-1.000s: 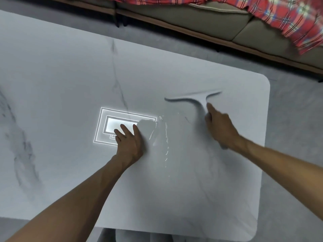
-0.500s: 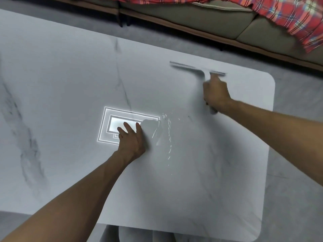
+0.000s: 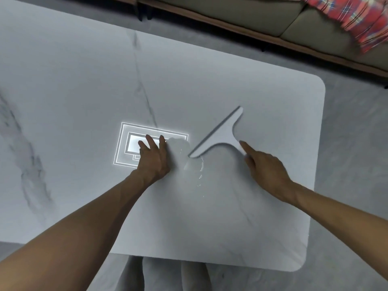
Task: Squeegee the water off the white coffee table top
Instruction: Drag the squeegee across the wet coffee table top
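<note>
The white marble-veined coffee table top point(image 3: 252, 97) fills most of the view. A white T-shaped squeegee point(image 3: 220, 133) lies angled on it, blade running from lower left to upper right. My right hand point(image 3: 264, 166) grips its handle, index finger stretched along it. The blade's lower end touches a thin puddle of water point(image 3: 193, 166) near the table's middle. My left hand point(image 3: 154, 158) rests flat on the table just left of the puddle, fingers apart, holding nothing.
A bright ceiling-light reflection point(image 3: 130, 143) shines on the table under my left fingers. A beige sofa point(image 3: 241, 13) with a red plaid blanket point(image 3: 357, 19) runs along the far side. Grey floor point(image 3: 352, 164) borders the table's right edge.
My right hand pushed the squeegee out to the far edge, then pulled it back and turned it diagonally against the puddle. My left hand stayed put.
</note>
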